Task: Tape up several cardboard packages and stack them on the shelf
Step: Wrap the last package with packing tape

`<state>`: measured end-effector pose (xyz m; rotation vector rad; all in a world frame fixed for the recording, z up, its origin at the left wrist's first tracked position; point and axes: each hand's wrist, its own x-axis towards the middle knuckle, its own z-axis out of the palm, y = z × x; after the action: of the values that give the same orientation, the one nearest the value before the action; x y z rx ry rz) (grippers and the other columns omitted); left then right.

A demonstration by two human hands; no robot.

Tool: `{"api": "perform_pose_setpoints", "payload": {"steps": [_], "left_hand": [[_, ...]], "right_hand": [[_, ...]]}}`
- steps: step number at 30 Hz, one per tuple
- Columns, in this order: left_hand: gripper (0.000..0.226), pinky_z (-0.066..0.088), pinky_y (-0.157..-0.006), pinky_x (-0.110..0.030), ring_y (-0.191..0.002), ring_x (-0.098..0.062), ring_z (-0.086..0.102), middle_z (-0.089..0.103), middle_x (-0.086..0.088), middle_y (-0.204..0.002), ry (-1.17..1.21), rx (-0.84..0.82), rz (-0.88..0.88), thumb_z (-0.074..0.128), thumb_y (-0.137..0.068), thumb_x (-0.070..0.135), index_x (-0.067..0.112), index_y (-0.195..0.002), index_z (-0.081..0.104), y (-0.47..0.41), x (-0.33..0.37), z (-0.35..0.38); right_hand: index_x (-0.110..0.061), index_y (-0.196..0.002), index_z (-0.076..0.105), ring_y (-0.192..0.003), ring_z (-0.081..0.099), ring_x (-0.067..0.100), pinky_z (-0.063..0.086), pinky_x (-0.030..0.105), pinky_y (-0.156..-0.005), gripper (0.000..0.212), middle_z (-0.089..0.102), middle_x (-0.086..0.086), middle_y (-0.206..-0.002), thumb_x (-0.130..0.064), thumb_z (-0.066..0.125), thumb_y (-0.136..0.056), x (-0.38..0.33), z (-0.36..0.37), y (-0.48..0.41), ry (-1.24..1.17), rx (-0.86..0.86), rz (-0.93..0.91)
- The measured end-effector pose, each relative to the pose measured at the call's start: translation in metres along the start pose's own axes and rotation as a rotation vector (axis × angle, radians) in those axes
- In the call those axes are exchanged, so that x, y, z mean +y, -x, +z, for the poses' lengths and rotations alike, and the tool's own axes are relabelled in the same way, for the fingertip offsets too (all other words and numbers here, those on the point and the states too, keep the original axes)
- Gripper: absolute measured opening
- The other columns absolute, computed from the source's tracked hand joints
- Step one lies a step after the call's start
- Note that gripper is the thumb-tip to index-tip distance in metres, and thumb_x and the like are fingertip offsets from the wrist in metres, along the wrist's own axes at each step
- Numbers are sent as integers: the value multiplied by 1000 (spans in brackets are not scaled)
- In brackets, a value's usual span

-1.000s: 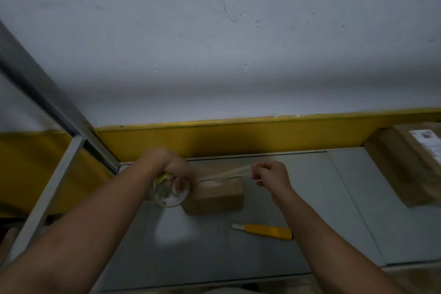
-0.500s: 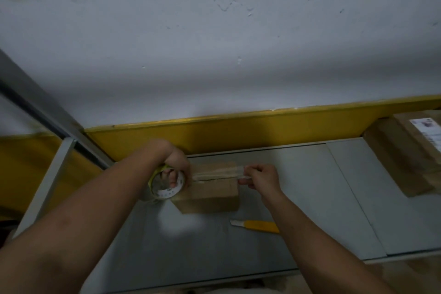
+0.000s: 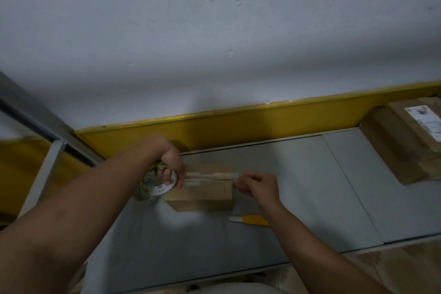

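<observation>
Spanning box (image 3: 202,196): tape strip (image 3: 212,176) | left grip (image 3: 173,162) curled round tape roll (image 3: 158,189) | right grip (image 3: 259,186) pinching tape strip

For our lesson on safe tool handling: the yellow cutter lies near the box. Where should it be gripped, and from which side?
Grip the cutter by its yellow handle, from above, fingers across its long edges. It lies flat on the shelf with its pale blade end pointing left, so keep right of that tip.
</observation>
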<state>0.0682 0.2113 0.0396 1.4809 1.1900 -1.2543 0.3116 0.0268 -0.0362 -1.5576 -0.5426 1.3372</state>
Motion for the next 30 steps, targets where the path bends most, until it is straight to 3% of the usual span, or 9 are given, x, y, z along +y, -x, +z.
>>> {"api": "perform_pose_setpoints", "payload": {"steps": [9,12,16,21,24,25,27,28,30], "left_hand": [[38,41,-57,-29,-53,-19,41,63,-6,-82,-95,-2,1,41,-113,42,27,-111,76,-11,0,-4],[41,41,-55,-28,-58,-20,43,66,-4,-82,-132,22,-5,42,-112,44,28,-104,78,-14,2,-3],[42,39,-53,-27,-59,-19,43,68,-3,-80,-151,47,0,43,-112,43,24,-104,79,-17,3,-1],[39,39,-48,-23,-59,-17,44,68,-2,-82,-168,65,-6,43,-113,40,23,-105,78,-13,9,2],[38,38,-51,-24,-60,-17,42,66,-3,-82,-176,71,-19,43,-113,38,20,-109,76,-10,11,3],[38,38,-52,-24,-60,-17,41,64,-3,-82,-178,65,-28,43,-113,38,18,-110,75,-9,11,4],[39,36,-54,-24,-62,-17,41,61,-4,-82,-179,48,-45,41,-114,37,15,-114,73,-8,10,6],[39,36,-54,-24,-62,-17,41,61,-4,-82,-173,44,-50,41,-114,38,15,-114,73,-7,10,7],[39,36,-52,-24,-60,-16,41,62,-3,-82,-164,52,-51,43,-113,39,16,-111,74,-4,10,7]], "right_hand": [[-1,-98,79,-84,78,29,64,40,-79,9,79,14,-88,-6,77,-91,15,-1,-2,45,23,-5],[-8,-96,83,-88,77,21,64,40,-80,10,80,5,-89,-15,80,-90,21,3,-3,225,48,-66],[-7,-97,83,-92,75,19,60,38,-89,17,80,6,-93,-22,82,-88,20,6,-10,381,27,-116],[-14,-93,84,-84,73,15,57,29,-78,22,79,3,-88,-35,75,-94,14,9,-18,727,-49,-192],[-15,-86,80,-81,70,20,51,30,-76,34,74,6,-82,-46,71,-95,13,10,-25,855,-80,-142],[-12,-93,77,-89,70,23,47,30,-80,41,72,10,-90,-53,70,-93,14,9,-26,864,-104,-86],[-2,-130,65,-122,63,29,44,30,-95,71,66,15,-130,-61,68,-91,17,6,-22,857,-143,23],[-2,-138,60,-129,59,28,44,31,-101,74,61,13,-141,-58,70,-91,19,5,-19,847,-139,13],[-9,-136,62,-122,61,23,47,29,-99,58,61,8,-140,-44,75,-92,24,6,-11,834,-100,-126]]}}
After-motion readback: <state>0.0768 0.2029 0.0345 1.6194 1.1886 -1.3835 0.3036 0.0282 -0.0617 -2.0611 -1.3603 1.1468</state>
